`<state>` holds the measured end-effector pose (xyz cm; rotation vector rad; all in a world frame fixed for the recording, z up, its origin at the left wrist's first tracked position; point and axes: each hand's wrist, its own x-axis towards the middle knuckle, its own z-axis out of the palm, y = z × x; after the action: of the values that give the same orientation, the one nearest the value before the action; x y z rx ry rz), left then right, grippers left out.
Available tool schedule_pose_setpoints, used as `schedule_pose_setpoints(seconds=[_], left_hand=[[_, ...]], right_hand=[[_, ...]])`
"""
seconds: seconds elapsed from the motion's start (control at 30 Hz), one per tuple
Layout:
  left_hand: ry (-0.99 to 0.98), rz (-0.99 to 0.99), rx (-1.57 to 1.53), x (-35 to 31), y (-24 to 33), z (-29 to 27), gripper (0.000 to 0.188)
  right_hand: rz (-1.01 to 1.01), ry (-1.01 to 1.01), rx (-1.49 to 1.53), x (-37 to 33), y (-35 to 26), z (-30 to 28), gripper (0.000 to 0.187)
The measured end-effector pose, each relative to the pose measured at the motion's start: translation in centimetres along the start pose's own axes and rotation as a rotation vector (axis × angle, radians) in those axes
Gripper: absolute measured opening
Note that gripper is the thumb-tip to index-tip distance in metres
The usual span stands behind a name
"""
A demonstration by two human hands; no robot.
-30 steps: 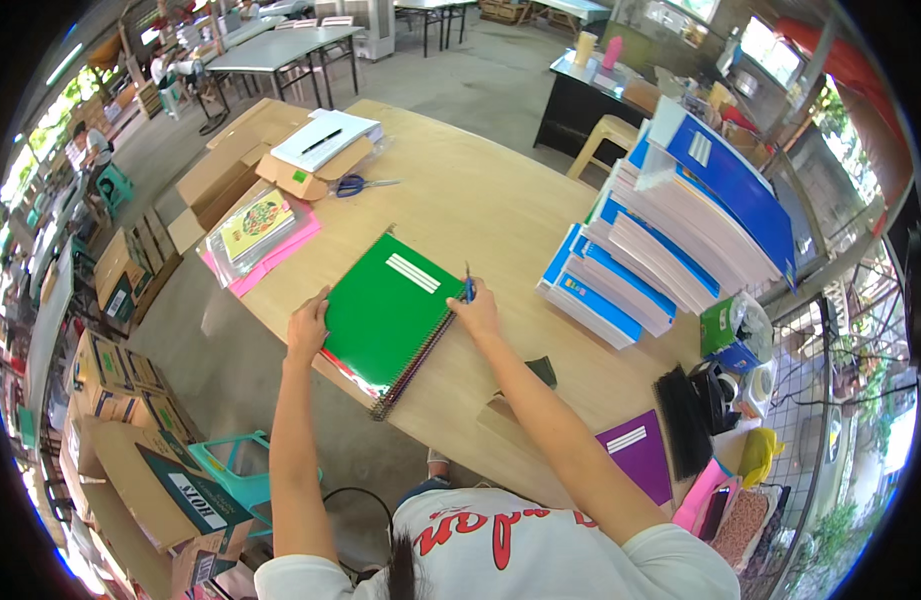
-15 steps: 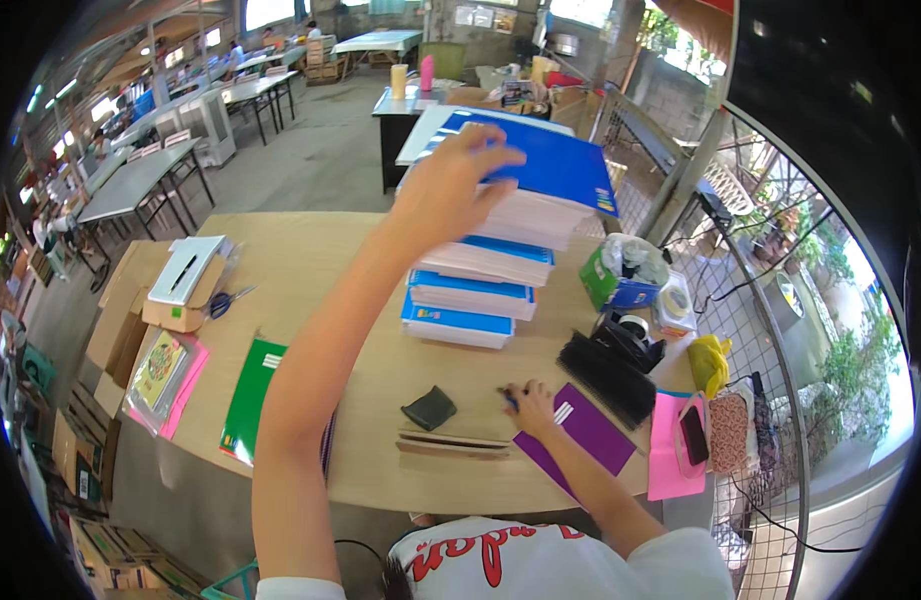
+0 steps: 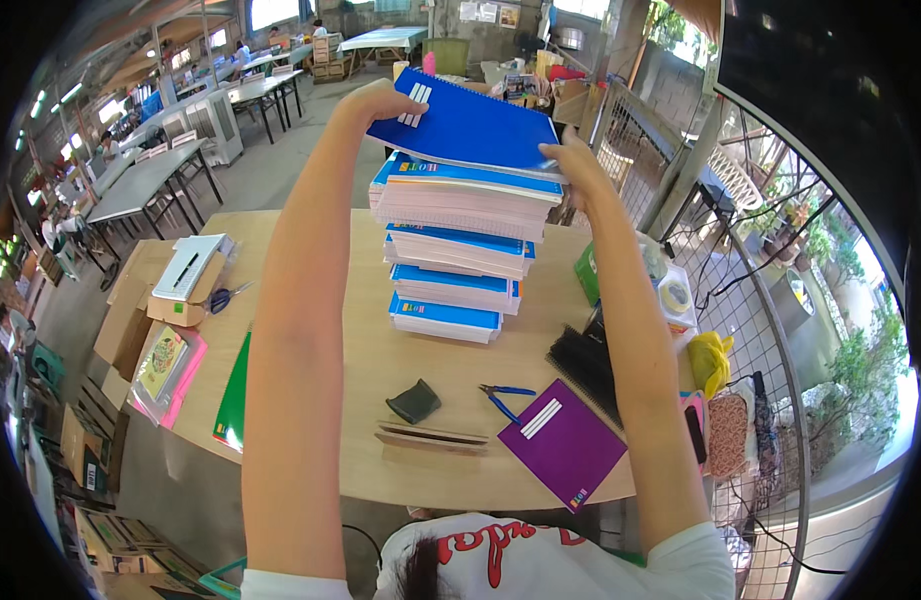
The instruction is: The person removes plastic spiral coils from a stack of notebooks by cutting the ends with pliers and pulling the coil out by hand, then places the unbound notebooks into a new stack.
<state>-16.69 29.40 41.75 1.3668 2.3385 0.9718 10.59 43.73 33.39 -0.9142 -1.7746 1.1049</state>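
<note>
A blue spiral-bound notebook is held at both ends above a tall stack of notebooks. At its left end my left hand grips it, the thumb lying over the cover. My right hand pinches the lower right corner. Several bundles make up the stack, with blue covers and white page edges. Below on the table lie blue-handled pliers, their handles spread, touching or very near a purple notebook. No hand is on the pliers.
Near the table's front lie a dark folded pad and thin cardboard strips. On the left are a green notebook, scissors and a cardboard box. Black spiral combs and a yellow bag sit right, beside a wire fence.
My right hand has let go of the pliers and moved up to the stack. Both hands now hold the blue notebook, raised and tilted off the top.
</note>
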Motion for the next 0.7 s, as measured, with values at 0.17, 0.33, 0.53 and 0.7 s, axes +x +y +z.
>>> schedule_pose_setpoints(seconds=[0.17,0.33,0.53,0.7], left_hand=[[0.443,0.481,0.018,-3.8,-0.7,-1.5,0.063],[0.546,0.828,-0.437,-17.5,-1.1,1.2,0.058],[0.539,0.291,-0.769,-29.4,-16.1,8.1,0.050],[0.358,-0.002,-0.830,-34.1,-25.4,14.8,0.061]], right_hand=[[-0.270,-0.011,-0.230,-1.4,-2.8,0.5,0.103],[-0.407,-0.190,0.428,-8.4,-6.5,-4.2,0.070],[-0.273,-0.341,0.383,-22.1,0.0,1.8,0.033],[-0.054,-0.362,0.225,-29.6,7.7,8.3,0.026]])
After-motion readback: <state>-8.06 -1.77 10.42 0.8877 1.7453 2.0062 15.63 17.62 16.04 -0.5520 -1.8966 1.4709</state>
